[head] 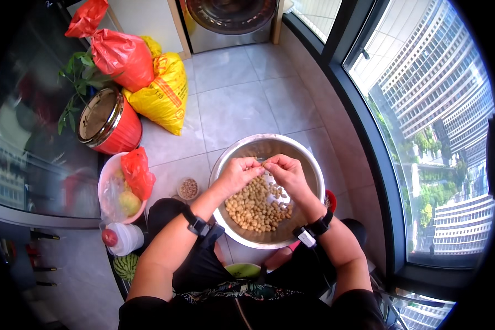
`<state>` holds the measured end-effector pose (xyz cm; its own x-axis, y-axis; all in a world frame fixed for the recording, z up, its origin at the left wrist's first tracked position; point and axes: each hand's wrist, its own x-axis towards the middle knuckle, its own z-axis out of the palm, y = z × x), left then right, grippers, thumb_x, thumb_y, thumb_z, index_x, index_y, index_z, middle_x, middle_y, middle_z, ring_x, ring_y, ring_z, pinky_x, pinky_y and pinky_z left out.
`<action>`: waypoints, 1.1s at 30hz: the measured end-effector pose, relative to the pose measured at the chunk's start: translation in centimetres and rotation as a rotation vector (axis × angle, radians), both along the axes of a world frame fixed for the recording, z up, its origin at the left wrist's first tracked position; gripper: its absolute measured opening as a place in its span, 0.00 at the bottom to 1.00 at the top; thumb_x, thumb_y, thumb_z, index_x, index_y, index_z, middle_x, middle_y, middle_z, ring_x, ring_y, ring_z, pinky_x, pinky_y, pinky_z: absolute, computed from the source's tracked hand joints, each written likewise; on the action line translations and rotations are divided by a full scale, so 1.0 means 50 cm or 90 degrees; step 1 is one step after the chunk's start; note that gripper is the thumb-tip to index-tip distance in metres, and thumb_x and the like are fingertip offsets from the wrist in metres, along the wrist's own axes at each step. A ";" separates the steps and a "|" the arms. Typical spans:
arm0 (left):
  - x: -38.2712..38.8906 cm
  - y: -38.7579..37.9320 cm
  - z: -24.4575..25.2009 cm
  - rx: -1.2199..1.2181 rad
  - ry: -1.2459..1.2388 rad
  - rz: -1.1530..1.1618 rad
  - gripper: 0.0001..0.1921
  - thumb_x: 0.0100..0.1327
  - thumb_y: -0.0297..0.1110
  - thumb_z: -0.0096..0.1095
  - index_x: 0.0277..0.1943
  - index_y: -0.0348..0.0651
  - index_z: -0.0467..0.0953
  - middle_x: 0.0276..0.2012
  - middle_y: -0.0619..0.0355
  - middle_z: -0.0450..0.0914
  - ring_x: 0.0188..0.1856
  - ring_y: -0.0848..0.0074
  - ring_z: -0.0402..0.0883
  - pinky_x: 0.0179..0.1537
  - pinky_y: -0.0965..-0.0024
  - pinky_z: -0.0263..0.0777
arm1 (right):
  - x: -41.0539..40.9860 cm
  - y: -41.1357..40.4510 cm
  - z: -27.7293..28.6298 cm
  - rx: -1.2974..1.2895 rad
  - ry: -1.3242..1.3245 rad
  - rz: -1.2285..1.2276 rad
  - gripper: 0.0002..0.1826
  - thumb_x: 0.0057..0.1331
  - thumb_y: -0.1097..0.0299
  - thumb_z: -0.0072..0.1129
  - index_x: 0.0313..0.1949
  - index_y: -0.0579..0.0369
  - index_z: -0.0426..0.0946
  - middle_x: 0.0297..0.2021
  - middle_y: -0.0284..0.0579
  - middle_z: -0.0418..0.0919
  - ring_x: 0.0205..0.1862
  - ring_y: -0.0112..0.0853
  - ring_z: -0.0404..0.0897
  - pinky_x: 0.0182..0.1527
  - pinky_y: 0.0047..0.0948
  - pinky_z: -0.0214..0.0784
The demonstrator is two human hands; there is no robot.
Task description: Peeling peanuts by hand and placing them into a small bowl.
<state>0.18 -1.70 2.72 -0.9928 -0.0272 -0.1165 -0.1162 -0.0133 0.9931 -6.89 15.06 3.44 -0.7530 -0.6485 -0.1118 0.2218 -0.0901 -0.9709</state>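
Note:
A wide stainless steel basin (315, 173) stands before me, its bottom partly covered with what look like unshelled peanuts (251, 210). Over its far half my left hand (240, 173) and my right hand (286, 172) meet, fingertips almost touching. Between them is a small peanut (264, 164), pinched by thumb and finger on each side; the fingers hide most of it. Left of the basin, on the floor, a small bowl (188, 188) holds reddish kernels. A red bowl (331, 201) shows partly behind the basin's right rim.
At the left are a pink basin (103, 185) with fruit and a red plastic bag, a white tub (126, 239), a watermelon (126, 266) and a red pot (121, 128). Yellow (165, 95) and red (123, 57) bags stand beyond. A window frame (367, 144) runs along the right.

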 end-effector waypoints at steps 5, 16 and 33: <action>0.005 0.019 0.001 -0.026 0.013 0.064 0.11 0.63 0.34 0.58 0.30 0.35 0.77 0.21 0.65 0.74 0.27 0.86 0.69 0.29 0.79 0.63 | 0.010 -0.006 -0.020 -0.080 -0.098 -0.025 0.06 0.66 0.67 0.57 0.33 0.56 0.77 0.17 0.25 0.68 0.15 0.12 0.58 0.16 0.15 0.46; 0.000 0.013 -0.014 0.432 -0.210 0.119 0.07 0.68 0.35 0.48 0.35 0.43 0.69 0.20 0.66 0.64 0.16 0.89 0.55 0.15 0.84 0.45 | 0.017 -0.019 -0.007 0.106 0.539 -0.063 0.07 0.62 0.73 0.59 0.39 0.60 0.78 0.21 0.35 0.76 0.24 0.20 0.75 0.26 0.23 0.67; 0.002 0.025 0.005 0.249 -0.226 0.014 0.16 0.69 0.44 0.53 0.33 0.40 0.74 0.17 0.74 0.58 0.15 0.93 0.51 0.14 0.85 0.42 | -0.027 0.013 -0.028 -0.127 -0.304 0.071 0.08 0.70 0.64 0.52 0.39 0.55 0.72 0.17 0.25 0.61 0.15 0.14 0.53 0.16 0.15 0.43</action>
